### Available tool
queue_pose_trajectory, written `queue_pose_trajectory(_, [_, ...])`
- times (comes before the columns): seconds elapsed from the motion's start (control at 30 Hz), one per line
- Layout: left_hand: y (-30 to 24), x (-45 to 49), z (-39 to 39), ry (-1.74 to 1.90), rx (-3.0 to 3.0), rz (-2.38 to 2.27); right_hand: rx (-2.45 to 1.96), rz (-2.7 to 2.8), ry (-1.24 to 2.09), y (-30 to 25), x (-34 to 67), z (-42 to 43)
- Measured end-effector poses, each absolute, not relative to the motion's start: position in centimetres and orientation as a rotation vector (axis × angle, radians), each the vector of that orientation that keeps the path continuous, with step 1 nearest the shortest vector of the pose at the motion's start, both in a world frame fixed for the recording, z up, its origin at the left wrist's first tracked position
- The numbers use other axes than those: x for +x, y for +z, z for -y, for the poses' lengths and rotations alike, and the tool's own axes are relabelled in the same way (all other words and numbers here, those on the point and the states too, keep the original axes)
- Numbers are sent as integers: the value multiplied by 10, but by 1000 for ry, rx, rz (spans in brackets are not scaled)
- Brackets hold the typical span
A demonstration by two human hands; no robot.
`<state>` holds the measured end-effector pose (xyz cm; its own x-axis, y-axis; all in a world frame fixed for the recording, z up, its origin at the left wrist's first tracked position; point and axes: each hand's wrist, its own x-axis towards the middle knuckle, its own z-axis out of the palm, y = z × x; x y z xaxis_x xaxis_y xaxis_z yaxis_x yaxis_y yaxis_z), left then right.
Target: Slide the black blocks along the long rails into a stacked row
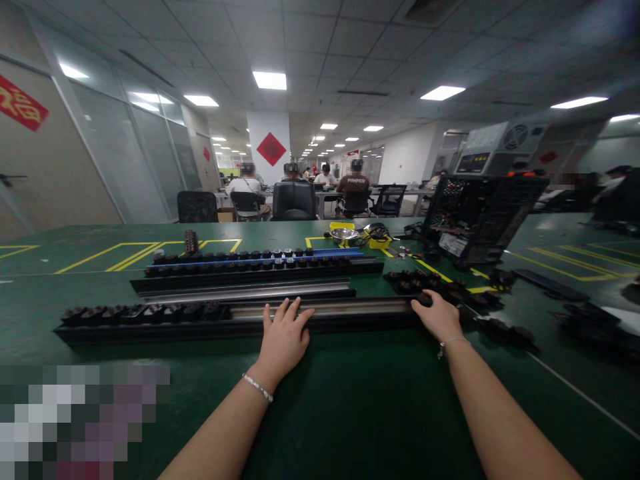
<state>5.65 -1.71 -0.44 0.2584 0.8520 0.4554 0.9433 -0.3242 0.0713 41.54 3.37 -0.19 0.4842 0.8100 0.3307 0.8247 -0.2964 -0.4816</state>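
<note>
A long black rail (200, 327) with a metal channel lies across the green table in front of me; several black blocks (145, 311) sit on its left part. My left hand (283, 337) rests flat on the rail's middle, fingers spread. My right hand (440, 317) is at the rail's right end, its fingers curled around a small black part (424, 298) next to a heap of similar black parts (440, 283).
Two more rails (260, 272) with black blocks lie further back. An open computer case (480, 217) stands at the back right, with a metal bowl (344, 234) and yellow items nearby. Loose black parts (505, 331) lie to the right. People sit at desks in the distance.
</note>
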Motion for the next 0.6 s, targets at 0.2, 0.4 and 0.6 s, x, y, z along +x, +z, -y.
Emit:
queue_pose_trajectory(0.2, [-3, 57, 18, -614, -2313, 1696, -2130, 1317, 30, 5, 413, -30])
queue_pose_trajectory(0.4, [-2, 58, 19, -610, -2302, 1699, -2123, 1276, 89, 7, 414, -28])
queue_pose_trajectory(0.6, [-3, 57, 18, -615, -2303, 1687, -2134, 1219, 156, 8, 417, -27])
